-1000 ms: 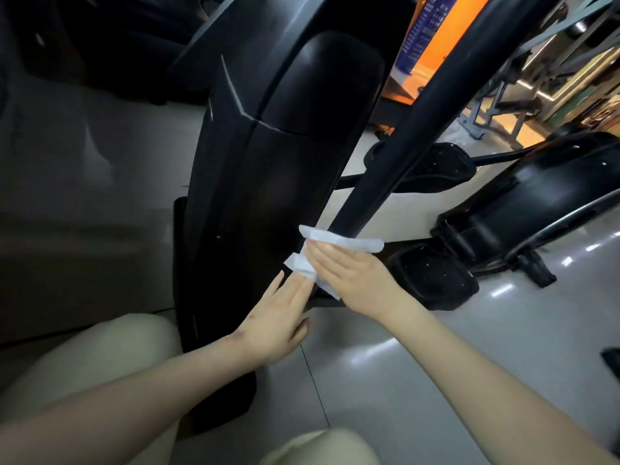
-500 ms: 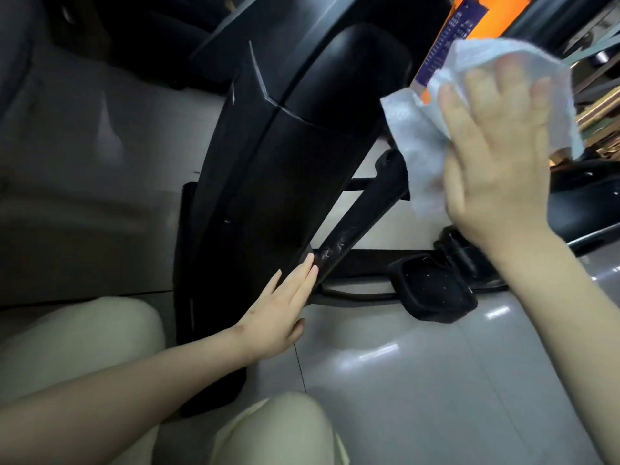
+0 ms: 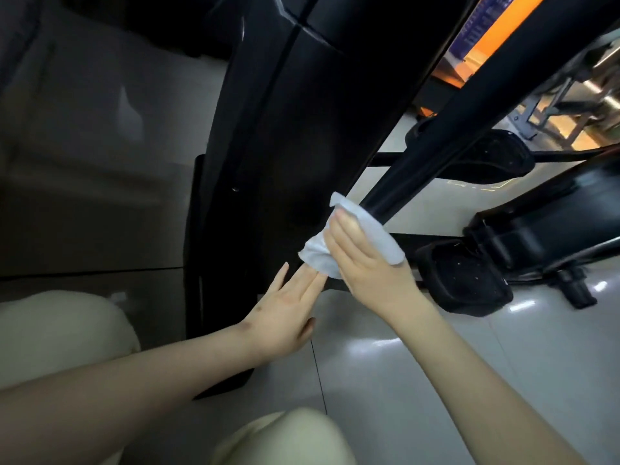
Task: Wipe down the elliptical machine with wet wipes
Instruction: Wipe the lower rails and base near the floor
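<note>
Right hand [image 3: 367,266] clasps the wipe [image 3: 380,231] round the bar's [image 3: 436,156] low end, just beside the shroud [image 3: 285,129]; left hand [image 3: 285,313] rests flat, fingers straight, against the shroud. I judge the wipe limp, light and slick (it bunches), so I squeeze through it onto the rigid bar.

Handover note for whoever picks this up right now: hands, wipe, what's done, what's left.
The right hand grips the wet wipe, which is wrapped round the lower end of the slanted bar.
The left hand is open, with straight fingers against the black housing, just below the wet wipe.
Done: the wet wipe is out and on the slanted bar. How much is already clean cannot be told.
Left, probably: run up the slanted bar, then do the black housing and the near pedal.
</note>
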